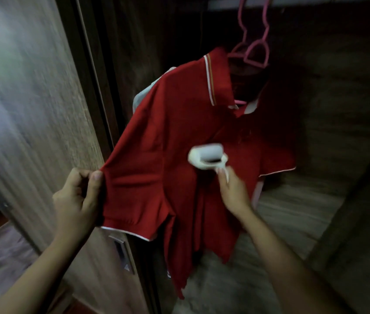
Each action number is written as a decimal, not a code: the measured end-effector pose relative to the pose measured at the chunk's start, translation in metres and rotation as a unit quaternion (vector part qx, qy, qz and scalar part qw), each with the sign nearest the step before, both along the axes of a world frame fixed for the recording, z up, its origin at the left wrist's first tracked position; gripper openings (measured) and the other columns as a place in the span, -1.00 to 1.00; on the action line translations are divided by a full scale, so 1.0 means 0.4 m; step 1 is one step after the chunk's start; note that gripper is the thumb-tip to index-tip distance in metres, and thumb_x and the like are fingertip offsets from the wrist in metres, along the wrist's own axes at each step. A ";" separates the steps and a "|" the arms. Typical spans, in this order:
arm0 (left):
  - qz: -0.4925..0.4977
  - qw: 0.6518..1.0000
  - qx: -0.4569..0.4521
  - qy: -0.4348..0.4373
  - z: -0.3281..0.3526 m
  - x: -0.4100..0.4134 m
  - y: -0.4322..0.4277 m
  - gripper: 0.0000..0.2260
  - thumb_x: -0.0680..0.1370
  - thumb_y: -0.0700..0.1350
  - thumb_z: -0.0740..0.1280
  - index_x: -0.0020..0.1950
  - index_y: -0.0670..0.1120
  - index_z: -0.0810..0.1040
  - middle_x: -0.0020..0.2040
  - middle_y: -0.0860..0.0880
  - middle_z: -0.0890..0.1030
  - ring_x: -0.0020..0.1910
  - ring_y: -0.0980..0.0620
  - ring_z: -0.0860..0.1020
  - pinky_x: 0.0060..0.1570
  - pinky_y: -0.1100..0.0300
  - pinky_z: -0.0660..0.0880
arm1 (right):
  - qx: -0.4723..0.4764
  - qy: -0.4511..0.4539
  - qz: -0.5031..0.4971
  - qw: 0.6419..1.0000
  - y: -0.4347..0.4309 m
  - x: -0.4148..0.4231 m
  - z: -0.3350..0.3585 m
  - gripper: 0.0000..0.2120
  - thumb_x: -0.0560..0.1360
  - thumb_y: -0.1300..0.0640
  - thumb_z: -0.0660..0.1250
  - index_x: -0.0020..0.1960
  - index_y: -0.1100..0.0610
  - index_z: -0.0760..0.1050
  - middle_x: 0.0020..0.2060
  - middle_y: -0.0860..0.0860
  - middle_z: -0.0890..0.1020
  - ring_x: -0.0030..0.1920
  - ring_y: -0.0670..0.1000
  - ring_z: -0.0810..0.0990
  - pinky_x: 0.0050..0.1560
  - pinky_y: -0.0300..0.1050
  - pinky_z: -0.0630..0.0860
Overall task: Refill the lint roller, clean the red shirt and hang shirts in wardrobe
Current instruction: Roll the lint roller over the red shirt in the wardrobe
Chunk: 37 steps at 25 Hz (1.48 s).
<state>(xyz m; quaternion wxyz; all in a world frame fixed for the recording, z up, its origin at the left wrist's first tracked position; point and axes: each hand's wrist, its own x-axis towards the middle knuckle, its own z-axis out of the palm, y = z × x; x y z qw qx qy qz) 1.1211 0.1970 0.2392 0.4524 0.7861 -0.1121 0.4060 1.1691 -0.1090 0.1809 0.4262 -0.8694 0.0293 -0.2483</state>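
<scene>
- Rolling lint off the red shirt (168, 137) is the step in hand, judging by where things lie: the shirt hangs on a pink hanger (253, 53) inside the wardrobe (338, 109), front toward the camera.
- Left hand (78, 200) has thumb and curled fingers closed on the edge of the near sleeve, drawing it out toward the wardrobe door (32, 109) so the cloth lies fairly flat. Keeping that pull even gives the roller a firm surface; slack cloth would bunch under it.
- Right hand (232, 189) is wrapped around the handle of the white lint roller (206, 156), whose head sits against the chest of the shirt, just below the placket. Blur hides how tightly the fingers close.
- Straight, overlapping strokes down the front, then along the stretched sleeve, probably work best.
- Pressure wants to stay light, since the shirt hangs free and a hard push could swing it or slip it off the hanger.
- Something pale hangs behind the shirt; what it is cannot be told.
</scene>
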 end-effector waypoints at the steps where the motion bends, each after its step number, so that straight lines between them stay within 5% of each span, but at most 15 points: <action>1: 0.001 1.000 0.002 0.002 0.000 0.000 0.002 -0.82 0.51 0.18 0.12 -0.29 0.23 0.35 -0.29 0.29 0.54 -0.40 0.35 0.45 -0.39 0.44 0.29 | 0.000 0.062 0.011 0.998 0.020 -0.018 -0.084 -0.68 0.59 -0.07 0.06 0.00 0.14 0.45 -0.17 0.22 0.66 -0.09 0.22 0.62 -0.28 -0.05 0.30; 5: -0.003 1.000 0.016 0.003 -0.003 0.006 0.013 -0.83 0.50 0.19 0.12 -0.27 0.23 0.37 -0.26 0.22 0.54 -0.41 0.31 0.46 -0.41 0.41 0.29 | -0.102 0.179 0.000 0.979 0.076 -0.101 -0.372 -0.33 0.48 -0.34 -0.22 0.14 0.08 0.44 -0.18 0.15 0.71 -0.13 0.06 0.69 -0.18 -0.15 0.52; 7: -0.007 1.000 0.021 0.003 -0.001 0.010 0.017 -0.84 0.49 0.18 0.13 -0.27 0.22 0.38 -0.29 0.21 0.53 -0.43 0.31 0.44 -0.42 0.41 0.28 | -0.099 0.223 0.016 0.970 0.085 -0.113 -0.386 -0.16 0.32 -0.44 -0.25 0.23 0.04 0.44 -0.07 0.18 0.69 -0.03 0.13 0.66 -0.09 -0.13 0.51; 8: -0.007 1.000 0.023 0.003 0.000 0.010 0.019 -0.84 0.49 0.17 0.14 -0.27 0.21 0.38 -0.30 0.19 0.52 -0.44 0.30 0.43 -0.42 0.40 0.28 | -0.090 0.221 0.031 0.971 0.082 -0.108 -0.352 -0.21 0.36 -0.46 -0.18 0.22 0.04 0.45 -0.04 0.18 0.69 0.00 0.17 0.65 -0.06 -0.08 0.50; 10: -0.012 1.000 0.024 0.004 0.002 0.013 0.021 -0.82 0.48 0.18 0.14 -0.27 0.17 0.38 -0.27 0.11 0.52 -0.45 0.24 0.42 -0.43 0.39 0.28 | -0.067 0.192 0.074 0.976 0.067 -0.088 -0.237 -0.65 0.54 -0.21 0.03 0.08 -0.04 0.45 -0.10 0.13 0.69 -0.04 0.16 0.65 -0.08 -0.01 0.49; 12: -0.016 1.000 0.018 0.010 0.001 0.013 0.022 -0.78 0.47 0.20 0.15 -0.25 0.09 0.37 -0.23 0.02 0.52 -0.45 0.17 0.42 -0.44 0.34 0.29 | -0.069 0.093 0.092 0.989 0.056 -0.074 -0.086 -0.89 0.57 -0.08 0.12 -0.10 -0.13 0.38 -0.28 0.02 0.66 -0.17 0.10 0.65 -0.21 0.01 0.45; 17: -0.015 1.000 0.009 0.009 0.001 0.013 0.018 -0.81 0.47 0.19 0.15 -0.26 0.15 0.39 -0.27 0.12 0.53 -0.45 0.25 0.43 -0.43 0.41 0.28 | -0.073 -0.140 0.068 0.985 0.083 -0.085 0.273 -0.75 0.56 -0.05 0.06 -0.11 0.07 0.40 -0.43 -0.03 0.51 -0.30 0.06 0.53 -0.34 -0.04 0.21; 22: -0.031 0.999 0.002 0.012 0.003 0.010 0.017 -0.80 0.47 0.18 0.17 -0.25 0.09 0.38 -0.28 0.08 0.53 -0.47 0.23 0.40 -0.45 0.41 0.27 | -0.072 -0.113 0.090 0.987 0.162 -0.106 0.175 -0.77 0.58 -0.04 0.12 -0.03 0.11 0.42 -0.32 0.18 0.63 -0.22 0.23 0.60 -0.37 -0.06 0.18; 26: -0.030 0.999 0.007 0.013 0.005 0.008 0.018 -0.84 0.48 0.16 0.17 -0.28 0.17 0.39 -0.36 0.18 0.52 -0.49 0.24 0.40 -0.47 0.43 0.25 | -0.023 -0.040 0.131 0.990 0.261 -0.205 -0.023 -0.66 0.47 -0.29 -0.02 -0.05 -0.07 0.33 -0.44 -0.07 0.60 -0.36 0.00 0.59 -0.38 -0.13 0.27; 29: -0.033 0.999 0.000 0.017 0.004 0.011 0.020 -0.84 0.47 0.17 0.17 -0.28 0.19 0.39 -0.36 0.17 0.53 -0.49 0.23 0.40 -0.46 0.42 0.27 | -0.002 -0.008 0.139 0.990 0.278 -0.241 -0.062 -0.72 0.49 -0.24 0.02 -0.09 -0.06 0.34 -0.53 -0.22 0.50 -0.48 -0.21 0.50 -0.38 -0.23 0.23; 34: -0.040 0.999 -0.009 0.008 0.000 0.013 0.020 -0.85 0.48 0.18 0.18 -0.28 0.21 0.39 -0.33 0.15 0.53 -0.48 0.23 0.40 -0.46 0.39 0.28 | 0.011 -0.130 0.103 0.986 0.234 -0.150 0.158 -0.80 0.55 -0.07 0.07 -0.16 0.00 0.34 -0.56 -0.12 0.35 -0.53 -0.16 0.37 -0.40 -0.07 0.18; 37: -0.041 0.999 -0.005 0.011 0.004 0.010 0.019 -0.84 0.48 0.18 0.18 -0.28 0.21 0.39 -0.33 0.16 0.53 -0.47 0.22 0.40 -0.45 0.40 0.28 | 0.017 -0.202 0.040 0.978 0.190 -0.100 0.216 -0.74 0.55 -0.03 0.06 -0.11 0.13 0.39 -0.50 -0.07 0.45 -0.47 -0.04 0.38 -0.41 -0.07 0.17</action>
